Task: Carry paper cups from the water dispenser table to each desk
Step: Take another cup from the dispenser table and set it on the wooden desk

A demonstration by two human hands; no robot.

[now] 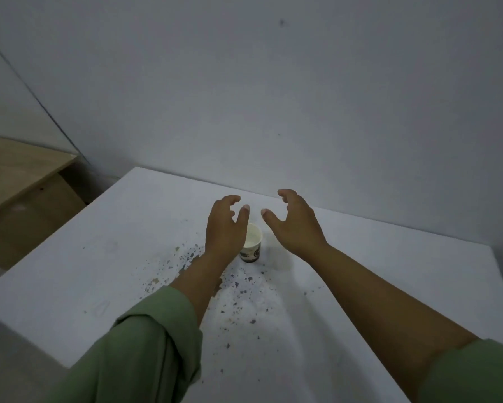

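Note:
A small white paper cup (252,245) with a dark printed band stands upright on a white desk (128,228), near its middle. My left hand (225,228) hovers over the cup's left side, fingers spread and curled, partly covering the rim. My right hand (294,225) is just right of the cup and apart from it, also open with curled fingers. Neither hand holds anything. Both arms wear green sleeves pushed up past the forearm.
The desk top has chipped, speckled paint (235,286) around and in front of the cup. A plain wall (273,97) runs along the desk's far edge. A wooden table (17,173) stands lower at the left, across a gap.

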